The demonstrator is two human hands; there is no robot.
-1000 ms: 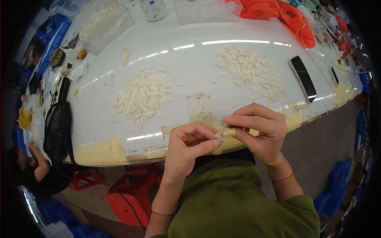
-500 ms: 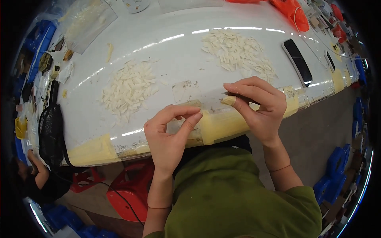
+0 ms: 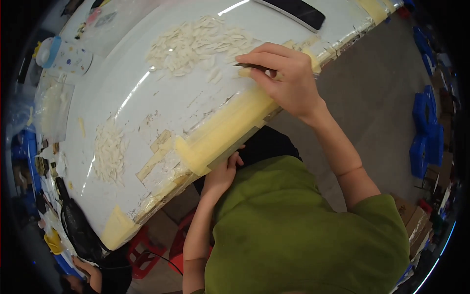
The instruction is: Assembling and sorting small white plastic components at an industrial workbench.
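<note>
One chip pile (image 3: 191,46) and phone (image 3: 296,13) near right fingers (image 3: 269,59), tight round dark tool (image 3: 251,66); state of left fingers (image 3: 237,160) unclear

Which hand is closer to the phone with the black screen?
Right. The right hand is over the taped table edge, on the near side of the phone; the left hand is farther off, low beside the green shirt.

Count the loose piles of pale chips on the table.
2. One pile lies left of the right hand; the other pile is farther left, near the black bag. Others could be out of view.
</note>
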